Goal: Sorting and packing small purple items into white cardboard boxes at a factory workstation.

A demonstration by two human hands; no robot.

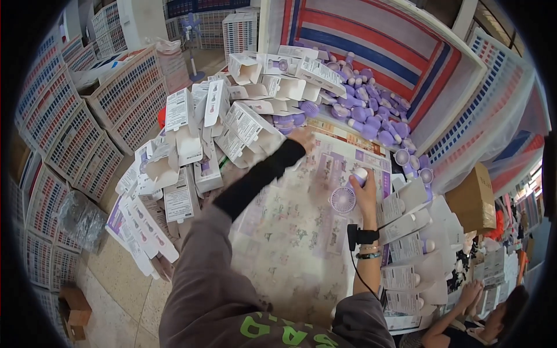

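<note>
My right hand (pixel 365 194) is closed around the white-ended handle of a purple handheld fan (pixel 343 199), whose round grille faces up over the table. My left hand (pixel 301 138), below a black sleeve, is stretched to the far side of the table (pixel 284 232). It is near a few purple fans (pixel 287 122) lying beside the white boxes; its fingers are blurred, so I cannot make out whether it grips anything. Open white cartons (pixel 243 127) are heaped beyond and left of my left arm. A large pile of purple fans (pixel 371 110) lies at the far right.
A row of open boxes (pixel 403 275), some with fans inside, lines the table's right side. Stacked plastic crates (pixel 75 122) stand at the left. A striped panel (pixel 371 40) rises behind the fans. A brown carton (pixel 473 200) and another person's hands (pixel 471 297) are at the right.
</note>
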